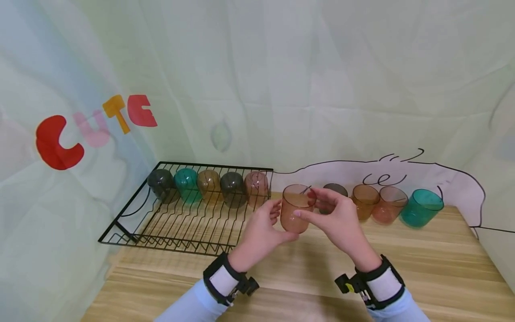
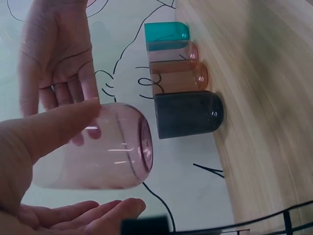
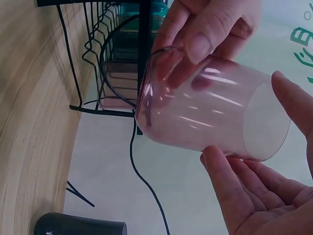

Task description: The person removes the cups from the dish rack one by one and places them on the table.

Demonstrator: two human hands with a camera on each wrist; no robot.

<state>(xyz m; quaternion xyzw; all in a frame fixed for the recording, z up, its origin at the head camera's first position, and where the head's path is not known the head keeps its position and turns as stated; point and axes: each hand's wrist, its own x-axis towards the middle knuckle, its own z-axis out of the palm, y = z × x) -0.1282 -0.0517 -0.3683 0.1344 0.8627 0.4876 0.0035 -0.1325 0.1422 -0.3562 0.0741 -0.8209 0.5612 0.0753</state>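
Both hands hold a clear pink glass (image 1: 290, 218) above the table, right of the rack, with its rim facing up. My left hand (image 1: 261, 229) grips it low on the left, thumb near the base. At the upper right, my right hand (image 1: 343, 222) holds it with the thumb on the near side and fingers by the rim. In the left wrist view the glass (image 2: 115, 156) lies between the left thumb and fingers. The right wrist view shows the left thumb pressing the glass (image 3: 195, 112) near its base, and the right fingertips touching its side.
A black wire rack (image 1: 128, 233) on the left bears several upside-down coloured glasses (image 1: 233, 190) along its back. At the right, a dark grey glass (image 1: 336, 189), an amber glass (image 1: 365, 205), another pink glass (image 1: 387, 210) and a teal glass (image 1: 420, 209) stand by the curtain.
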